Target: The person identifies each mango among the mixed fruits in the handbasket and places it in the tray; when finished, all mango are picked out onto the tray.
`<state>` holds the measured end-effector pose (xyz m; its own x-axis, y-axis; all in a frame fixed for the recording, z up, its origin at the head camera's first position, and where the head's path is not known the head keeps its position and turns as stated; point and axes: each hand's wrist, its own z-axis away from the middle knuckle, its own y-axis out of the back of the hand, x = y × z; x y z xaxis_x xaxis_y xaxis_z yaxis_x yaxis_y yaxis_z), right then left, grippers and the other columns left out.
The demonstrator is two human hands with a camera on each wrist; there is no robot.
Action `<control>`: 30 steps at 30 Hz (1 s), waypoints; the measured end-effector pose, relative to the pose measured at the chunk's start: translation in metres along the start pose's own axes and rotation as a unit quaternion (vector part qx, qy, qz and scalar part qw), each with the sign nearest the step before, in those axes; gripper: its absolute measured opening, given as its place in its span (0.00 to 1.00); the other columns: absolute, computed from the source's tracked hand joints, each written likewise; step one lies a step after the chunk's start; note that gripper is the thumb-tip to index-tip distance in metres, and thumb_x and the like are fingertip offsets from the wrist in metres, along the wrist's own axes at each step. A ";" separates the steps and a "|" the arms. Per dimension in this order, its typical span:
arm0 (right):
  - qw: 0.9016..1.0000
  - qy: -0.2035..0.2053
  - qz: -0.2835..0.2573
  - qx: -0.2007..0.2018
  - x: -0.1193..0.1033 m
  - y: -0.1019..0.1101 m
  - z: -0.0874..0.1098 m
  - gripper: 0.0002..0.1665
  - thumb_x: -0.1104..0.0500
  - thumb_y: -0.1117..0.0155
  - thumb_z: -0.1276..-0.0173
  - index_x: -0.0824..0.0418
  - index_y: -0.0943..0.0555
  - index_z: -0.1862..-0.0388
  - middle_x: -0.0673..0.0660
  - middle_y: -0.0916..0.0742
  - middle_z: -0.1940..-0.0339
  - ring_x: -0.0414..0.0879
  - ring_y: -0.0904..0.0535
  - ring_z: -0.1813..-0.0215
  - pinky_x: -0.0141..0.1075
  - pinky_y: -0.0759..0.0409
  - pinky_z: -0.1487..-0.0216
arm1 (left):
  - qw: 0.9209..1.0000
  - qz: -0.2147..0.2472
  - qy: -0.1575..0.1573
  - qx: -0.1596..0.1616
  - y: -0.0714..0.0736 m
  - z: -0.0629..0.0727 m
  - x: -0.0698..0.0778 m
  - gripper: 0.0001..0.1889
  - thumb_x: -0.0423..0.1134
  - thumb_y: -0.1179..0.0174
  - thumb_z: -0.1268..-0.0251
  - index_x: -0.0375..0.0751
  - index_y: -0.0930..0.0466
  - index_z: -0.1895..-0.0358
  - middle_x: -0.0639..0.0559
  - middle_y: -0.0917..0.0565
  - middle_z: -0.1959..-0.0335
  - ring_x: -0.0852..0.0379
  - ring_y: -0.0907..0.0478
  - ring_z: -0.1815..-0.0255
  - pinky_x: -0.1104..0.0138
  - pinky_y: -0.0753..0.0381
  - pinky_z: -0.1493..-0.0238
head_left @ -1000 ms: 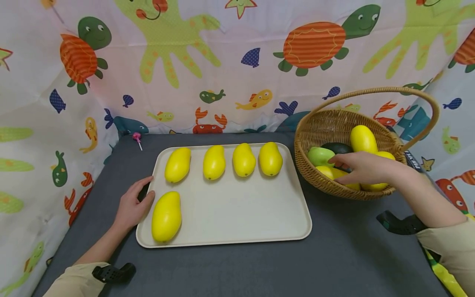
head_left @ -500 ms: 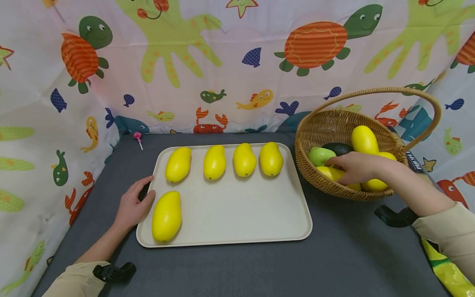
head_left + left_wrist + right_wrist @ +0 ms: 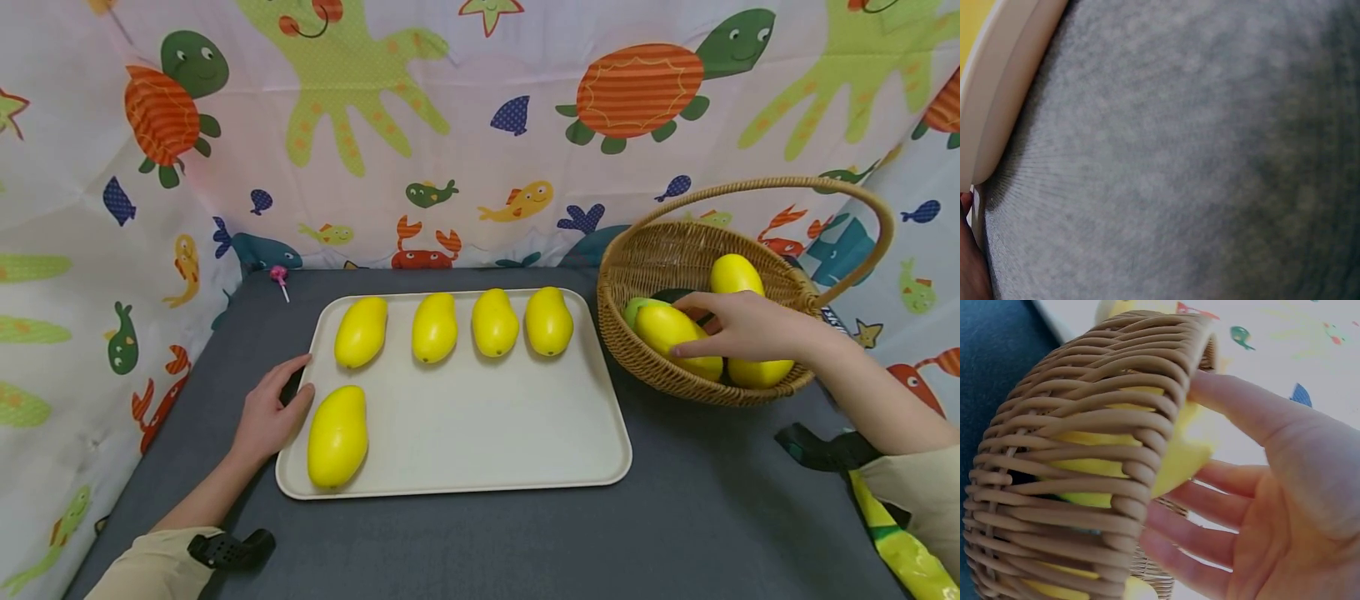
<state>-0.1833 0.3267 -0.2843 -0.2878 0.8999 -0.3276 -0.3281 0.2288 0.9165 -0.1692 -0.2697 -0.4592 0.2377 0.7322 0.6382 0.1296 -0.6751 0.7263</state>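
Note:
My right hand [image 3: 738, 327] reaches into the wicker basket [image 3: 652, 375] and holds a yellow mango [image 3: 667, 329] between thumb and fingers. In the right wrist view, the thumb and fingers of the right hand [image 3: 1241, 487] lie on either side of the mango [image 3: 1191, 450], partly behind the wicker rim. More yellow mangoes [image 3: 735, 275], a green fruit [image 3: 636, 308] and a dark fruit [image 3: 670, 295] lie in the basket, partly hidden. My left hand [image 3: 272, 414] rests with relaxed fingers at the left edge of the cream tray [image 3: 487, 433].
Several mangoes [image 3: 432, 329] form a row along the tray's far side, and one mango [image 3: 337, 437] sits at its near left. A pink lollipop [image 3: 279, 279] lies on the dark grey table [image 3: 465, 542]. The basket handle [image 3: 757, 183] arches high. Printed cloth hangs behind.
My right hand has taken hold of a mango in the basket and raised it slightly, so it now covers part of the green fruit. The left hand and tray stay put.

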 end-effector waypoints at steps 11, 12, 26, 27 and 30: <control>0.977 -0.085 -0.175 0.091 -0.010 0.006 0.012 0.46 0.40 0.40 0.31 0.62 0.42 0.24 0.68 0.29 0.33 0.67 0.32 0.36 0.66 0.36 0.44 | 1.000 -0.004 0.005 -0.002 0.001 0.000 -0.001 0.25 0.42 0.45 0.28 0.38 0.32 0.31 0.35 0.30 0.34 0.34 0.36 0.34 0.37 0.37 0.40; 0.972 -0.086 -0.197 0.098 -0.013 0.007 0.013 0.45 0.41 0.40 0.30 0.61 0.43 0.24 0.68 0.29 0.33 0.66 0.32 0.36 0.65 0.36 0.44 | 1.000 -0.003 0.004 -0.002 0.001 0.000 -0.002 0.25 0.42 0.45 0.28 0.38 0.32 0.31 0.35 0.30 0.34 0.34 0.36 0.34 0.37 0.37 0.40; 0.873 0.035 -0.481 0.069 -0.073 -0.017 0.003 0.33 0.56 0.46 0.24 0.58 0.45 0.26 0.54 0.25 0.38 0.44 0.21 0.44 0.32 0.22 0.47 | 1.000 0.003 0.000 -0.001 0.000 0.000 -0.004 0.25 0.41 0.45 0.28 0.39 0.32 0.30 0.35 0.30 0.34 0.34 0.36 0.34 0.37 0.37 0.40; 0.858 0.046 -0.508 0.055 -0.078 -0.022 0.000 0.33 0.57 0.47 0.24 0.58 0.46 0.26 0.56 0.25 0.39 0.45 0.20 0.44 0.34 0.21 0.46 | 1.000 0.004 -0.001 0.001 -0.001 0.000 -0.005 0.25 0.41 0.45 0.28 0.39 0.32 0.30 0.36 0.30 0.34 0.34 0.36 0.34 0.37 0.37 0.40; 0.817 0.063 -0.573 0.009 -0.094 -0.036 -0.006 0.35 0.59 0.46 0.24 0.56 0.48 0.25 0.60 0.27 0.38 0.48 0.20 0.46 0.39 0.20 0.46 | 1.000 0.006 -0.005 0.004 -0.002 0.000 -0.006 0.25 0.41 0.45 0.28 0.38 0.32 0.31 0.36 0.29 0.34 0.34 0.36 0.33 0.38 0.37 0.39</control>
<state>-0.1500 0.2312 -0.2884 0.1089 0.0473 -0.9929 -0.4343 0.9007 -0.0047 -0.1713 -0.2732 -0.4645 0.2494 0.7228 0.6445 0.1346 -0.6849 0.7161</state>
